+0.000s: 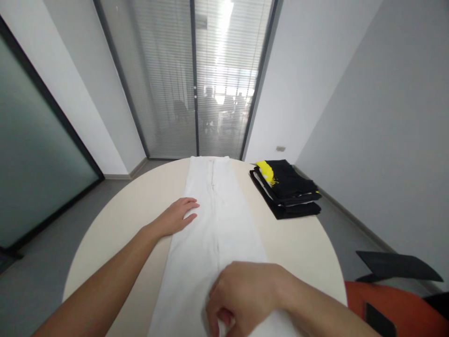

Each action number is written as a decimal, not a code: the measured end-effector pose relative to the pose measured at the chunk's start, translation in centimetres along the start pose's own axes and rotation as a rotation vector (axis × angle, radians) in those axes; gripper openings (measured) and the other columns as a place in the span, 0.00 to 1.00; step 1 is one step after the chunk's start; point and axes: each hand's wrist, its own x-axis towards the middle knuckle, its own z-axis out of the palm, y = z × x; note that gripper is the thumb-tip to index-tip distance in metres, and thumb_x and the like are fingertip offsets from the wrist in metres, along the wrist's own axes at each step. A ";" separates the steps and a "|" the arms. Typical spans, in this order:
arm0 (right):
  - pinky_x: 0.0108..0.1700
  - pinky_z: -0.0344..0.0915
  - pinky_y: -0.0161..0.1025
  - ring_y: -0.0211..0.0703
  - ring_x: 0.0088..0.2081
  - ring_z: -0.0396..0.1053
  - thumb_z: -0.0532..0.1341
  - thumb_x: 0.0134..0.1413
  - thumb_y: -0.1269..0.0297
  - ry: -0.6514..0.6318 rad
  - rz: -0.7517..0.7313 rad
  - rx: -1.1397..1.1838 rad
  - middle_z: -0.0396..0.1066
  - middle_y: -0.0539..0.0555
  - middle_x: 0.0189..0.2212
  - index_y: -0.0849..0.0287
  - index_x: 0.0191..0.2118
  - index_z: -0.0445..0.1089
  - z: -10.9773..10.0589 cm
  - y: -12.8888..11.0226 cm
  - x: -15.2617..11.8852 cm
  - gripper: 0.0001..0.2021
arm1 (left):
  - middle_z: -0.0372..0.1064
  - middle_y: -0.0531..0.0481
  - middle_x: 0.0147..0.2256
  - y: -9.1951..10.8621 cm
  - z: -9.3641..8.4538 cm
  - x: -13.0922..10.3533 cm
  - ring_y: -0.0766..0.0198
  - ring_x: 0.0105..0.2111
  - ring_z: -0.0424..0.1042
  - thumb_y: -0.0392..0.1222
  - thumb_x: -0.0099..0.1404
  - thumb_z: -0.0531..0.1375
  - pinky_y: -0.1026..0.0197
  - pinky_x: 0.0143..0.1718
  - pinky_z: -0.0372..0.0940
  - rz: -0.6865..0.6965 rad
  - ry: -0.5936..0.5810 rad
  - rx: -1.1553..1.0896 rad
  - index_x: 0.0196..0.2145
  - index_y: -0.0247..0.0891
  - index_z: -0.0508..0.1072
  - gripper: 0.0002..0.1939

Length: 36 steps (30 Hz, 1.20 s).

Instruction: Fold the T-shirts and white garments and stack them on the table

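Note:
A long white folded garment (231, 215) lies lengthwise across the round table, with a seam or fold line running down its middle. My left hand (178, 215) rests on its left edge, fingers stretched out and slightly spread. Close to me, my right hand (242, 295) is curled over the near part of the garment. Its fingers are pinched together with a bit of white fabric between them. The garment's near end runs out of the picture at the bottom, and its exact kind cannot be made out.
On the right of the round table (298, 243) sits a stack of folded black clothes (291, 187), the top one with a yellow print. An orange chair (400, 309) with a black armrest stands at the lower right. Glass panels with blinds (168, 93) rise beyond the table.

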 end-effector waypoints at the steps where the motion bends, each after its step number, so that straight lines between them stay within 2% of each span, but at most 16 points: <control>1: 0.28 0.55 0.31 0.34 0.29 0.69 0.68 0.51 0.65 -0.019 0.036 -0.044 0.74 0.44 0.29 0.54 0.39 0.77 0.3 -0.7 -0.1 0.08 | 0.66 0.42 0.59 0.0 0.0 0.0 0.54 0.59 0.63 0.49 0.72 0.53 0.49 0.62 0.59 -0.001 -0.004 -0.004 0.57 0.40 0.71 0.20; 5: 0.26 0.53 0.34 0.38 0.27 0.69 0.63 0.55 0.66 -0.004 0.126 -0.203 0.75 0.48 0.29 0.53 0.39 0.75 1.0 -2.1 -0.6 0.05 | 0.65 0.43 0.59 -0.2 -0.1 0.0 0.54 0.60 0.63 0.50 0.72 0.54 0.48 0.63 0.58 -0.001 -0.019 -0.018 0.56 0.41 0.71 0.20; 10: 0.26 0.52 0.34 0.39 0.26 0.70 0.62 0.58 0.67 0.006 0.048 -0.321 0.76 0.51 0.30 0.56 0.35 0.73 1.8 -2.2 -0.3 0.02 | 0.66 0.44 0.60 0.0 -0.2 0.0 0.54 0.61 0.63 0.48 0.71 0.54 0.47 0.64 0.57 -0.006 -0.023 -0.018 0.55 0.41 0.72 0.19; 14: 0.24 0.50 0.35 0.38 0.25 0.68 0.61 0.59 0.69 0.004 0.046 -0.373 0.75 0.50 0.29 0.58 0.34 0.72 1.9 -2.0 0.6 0.03 | 0.66 0.44 0.60 0.2 -0.1 -0.1 0.53 0.62 0.62 0.47 0.71 0.54 0.46 0.64 0.56 -0.020 -0.030 -0.025 0.55 0.42 0.72 0.19; 16: 0.25 0.51 0.34 0.37 0.25 0.66 0.63 0.56 0.68 0.006 0.027 -0.268 0.74 0.49 0.27 0.58 0.34 0.72 1.3 -1.5 0.7 0.01 | 0.67 0.44 0.59 0.5 -0.2 -0.1 0.53 0.62 0.62 0.48 0.70 0.55 0.46 0.65 0.54 -0.014 -0.016 -0.069 0.54 0.41 0.72 0.18; 17: 0.26 0.53 0.33 0.35 0.25 0.65 0.65 0.53 0.67 0.025 0.018 -0.172 0.72 0.47 0.26 0.58 0.35 0.73 0.8 -1.0 0.6 0.03 | 0.68 0.44 0.58 0.7 -0.4 0.0 0.53 0.61 0.63 0.49 0.70 0.56 0.46 0.65 0.54 -0.011 -0.002 -0.109 0.54 0.41 0.73 0.18; 20: 0.28 0.56 0.30 0.32 0.25 0.62 0.70 0.42 0.66 0.192 0.059 0.173 0.67 0.43 0.24 0.59 0.37 0.73 -1.1 0.7 -0.1 0.13 | 0.73 0.43 0.53 1.8 -1.5 0.2 0.54 0.55 0.69 0.53 0.69 0.56 0.49 0.61 0.59 -0.040 0.009 -0.317 0.48 0.40 0.75 0.18; 22: 0.27 0.55 0.29 0.31 0.24 0.60 0.67 0.45 0.66 0.354 0.127 0.376 0.63 0.43 0.23 0.60 0.35 0.71 -2.3 2.1 -0.7 0.10 | 0.76 0.43 0.48 2.7 -2.5 0.4 0.54 0.50 0.72 0.58 0.69 0.54 0.50 0.58 0.61 -0.076 -0.048 -0.524 0.44 0.39 0.76 0.21; 24: 0.26 0.52 0.30 0.31 0.23 0.56 0.64 0.51 0.63 0.502 0.181 0.567 0.61 0.43 0.22 0.61 0.34 0.70 -3.1 3.7 -1.2 0.07 | 0.77 0.41 0.45 3.5 -3.4 0.4 0.52 0.48 0.74 0.65 0.69 0.51 0.49 0.56 0.63 -0.068 -0.149 -0.792 0.43 0.38 0.77 0.28; 26: 0.26 0.50 0.31 0.31 0.23 0.54 0.63 0.54 0.58 0.624 0.210 0.718 0.60 0.43 0.22 0.62 0.34 0.69 -3.5 5.3 -1.4 0.10 | 0.76 0.37 0.47 3.9 -4.1 0.2 0.48 0.49 0.74 0.72 0.66 0.47 0.48 0.54 0.64 -0.064 -0.229 -1.077 0.46 0.35 0.76 0.37; 28: 0.28 0.52 0.32 0.32 0.24 0.57 0.64 0.54 0.53 0.718 0.220 0.808 0.63 0.45 0.23 0.62 0.35 0.70 -3.7 7.0 -1.2 0.15 | 0.75 0.35 0.48 4.2 -4.4 0.0 0.45 0.48 0.74 0.76 0.63 0.44 0.48 0.50 0.66 -0.108 -0.262 -1.262 0.49 0.34 0.73 0.42; 30: 0.31 0.56 0.33 0.34 0.27 0.60 0.66 0.50 0.49 0.776 0.230 0.862 0.67 0.47 0.26 0.63 0.36 0.72 -3.8 8.8 -0.8 0.19 | 0.75 0.36 0.48 4.1 -4.4 -0.1 0.47 0.46 0.75 0.75 0.62 0.49 0.50 0.47 0.68 -0.169 -0.240 -1.236 0.50 0.36 0.72 0.40; 33: 0.33 0.57 0.34 0.35 0.27 0.62 0.69 0.45 0.47 0.774 0.275 0.929 0.68 0.47 0.24 0.63 0.34 0.73 -4.1 10.8 -0.1 0.21 | 0.75 0.41 0.49 3.8 -4.0 0.1 0.48 0.50 0.73 0.64 0.57 0.64 0.52 0.50 0.66 -0.249 -0.134 -0.943 0.49 0.40 0.74 0.30; 36: 0.35 0.61 0.35 0.36 0.27 0.65 0.70 0.47 0.48 0.746 0.295 1.002 0.69 0.47 0.24 0.62 0.33 0.73 -4.5 11.7 0.1 0.19 | 0.75 0.43 0.49 3.5 -3.3 0.6 0.50 0.53 0.72 0.56 0.56 0.67 0.52 0.52 0.66 -0.316 -0.050 -0.776 0.45 0.41 0.75 0.23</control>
